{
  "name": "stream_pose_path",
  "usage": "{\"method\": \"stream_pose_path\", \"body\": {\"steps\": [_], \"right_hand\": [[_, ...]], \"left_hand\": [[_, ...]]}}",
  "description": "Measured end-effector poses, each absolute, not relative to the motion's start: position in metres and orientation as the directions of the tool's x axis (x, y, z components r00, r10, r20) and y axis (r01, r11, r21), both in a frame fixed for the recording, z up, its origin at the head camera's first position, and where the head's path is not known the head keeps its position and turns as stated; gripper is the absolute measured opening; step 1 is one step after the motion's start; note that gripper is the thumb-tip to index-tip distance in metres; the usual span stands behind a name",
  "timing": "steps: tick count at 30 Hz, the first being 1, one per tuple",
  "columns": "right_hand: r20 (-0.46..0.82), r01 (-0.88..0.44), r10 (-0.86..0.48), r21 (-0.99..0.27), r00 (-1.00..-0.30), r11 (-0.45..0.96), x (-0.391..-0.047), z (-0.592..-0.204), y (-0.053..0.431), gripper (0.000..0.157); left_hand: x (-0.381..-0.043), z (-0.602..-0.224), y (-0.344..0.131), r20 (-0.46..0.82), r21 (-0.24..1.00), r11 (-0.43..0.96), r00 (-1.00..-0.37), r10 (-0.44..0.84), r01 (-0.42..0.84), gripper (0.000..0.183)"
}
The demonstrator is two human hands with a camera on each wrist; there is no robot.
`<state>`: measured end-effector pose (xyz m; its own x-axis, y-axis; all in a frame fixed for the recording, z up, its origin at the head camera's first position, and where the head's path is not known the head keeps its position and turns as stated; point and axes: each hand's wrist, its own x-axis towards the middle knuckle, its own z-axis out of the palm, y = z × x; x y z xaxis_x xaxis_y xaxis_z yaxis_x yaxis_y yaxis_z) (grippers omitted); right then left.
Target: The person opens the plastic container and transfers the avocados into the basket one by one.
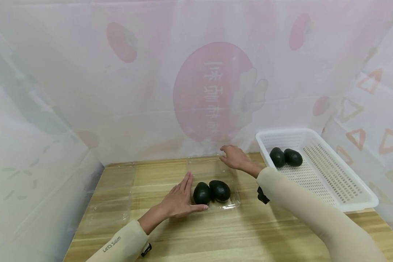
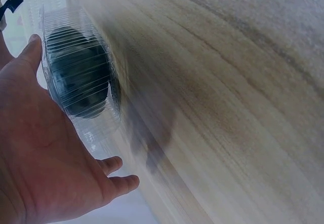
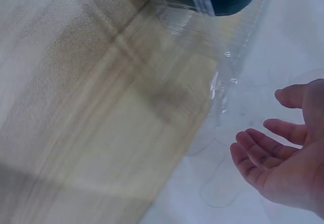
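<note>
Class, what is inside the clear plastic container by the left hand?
Two dark green oval fruits sit in the clear container; whatever lies directly beneath them is covered.

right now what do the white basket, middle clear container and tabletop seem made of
White basket: probably smooth moulded plastic, given its regular perforations. Middle clear container: likely glossy thin plastic, transparent with bright highlights. Tabletop: satin wood or printed laminate, its grain fits both.

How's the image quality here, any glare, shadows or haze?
Head view: bright glints along the near edge of the clear container, pale wall sheet; left wrist view: bluish cast, dark shadow on the table; right wrist view: hazy, small glints on the container.
</note>
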<state>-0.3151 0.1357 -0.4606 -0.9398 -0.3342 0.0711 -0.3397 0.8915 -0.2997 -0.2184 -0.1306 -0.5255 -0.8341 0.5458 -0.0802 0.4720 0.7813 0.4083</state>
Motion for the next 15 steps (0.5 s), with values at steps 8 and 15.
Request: {"method": "stream_pose_path", "body": {"steps": [8, 15], "right_hand": [[0.093, -0.453, -0.447, -0.301, -0.890, 0.839, -0.303, -0.444, 0.131, 0.040], [0.032, -0.539, -0.551, -0.260, -0.834, 0.801, -0.291, -0.440, 0.128, 0.045]], "left_hand": [[-0.218, -0.527, -0.130, -0.064, 0.416, 0.780, -0.840, 0.539, 0.468, 0.124], [-0.219, -0.532, -0.130, -0.060, 0.418, 0.775, -0.837, 0.544, 0.474, 0.123]]}}
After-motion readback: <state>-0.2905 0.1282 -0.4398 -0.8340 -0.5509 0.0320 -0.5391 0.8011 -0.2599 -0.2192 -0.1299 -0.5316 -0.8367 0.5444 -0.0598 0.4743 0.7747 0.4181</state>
